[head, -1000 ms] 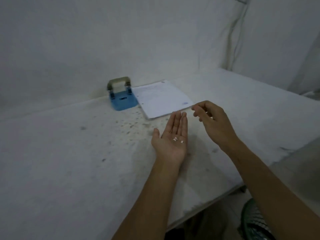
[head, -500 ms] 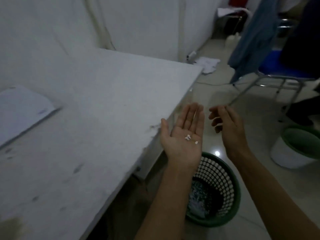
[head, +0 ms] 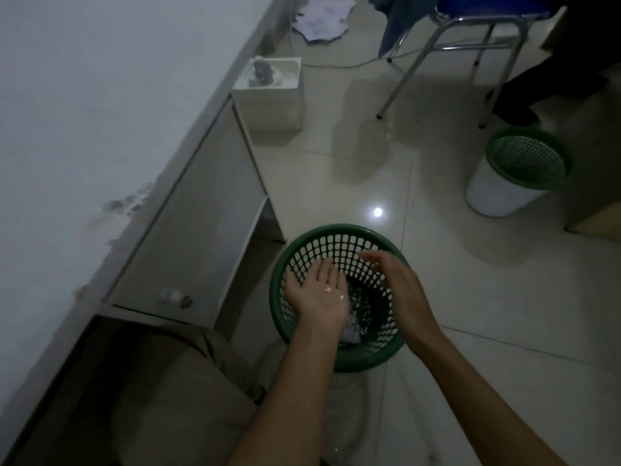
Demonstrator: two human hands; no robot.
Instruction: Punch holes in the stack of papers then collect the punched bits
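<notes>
My left hand [head: 316, 292] lies flat, palm up, over a green mesh wastebasket [head: 299, 245] on the floor. A few small white punched bits [head: 331, 290] rest loose on its palm near the right edge. My right hand [head: 398, 284] hovers beside it over the basket, fingers loosely curled and apart, holding nothing. White paper scraps lie at the bottom of the basket. The hole punch and the stack of papers are out of view.
The white table [head: 84, 112] fills the left side, with an open shelf under it. A white box [head: 268, 99] stands on the tiled floor beyond. A second green-rimmed bin [head: 497, 193] sits at right, behind it a metal-legged chair [head: 447, 45] and crumpled paper.
The view has swung from the tabletop down to the floor. Both hands moved off the table edge and now sit over the green basket, the bits still on the left palm.
</notes>
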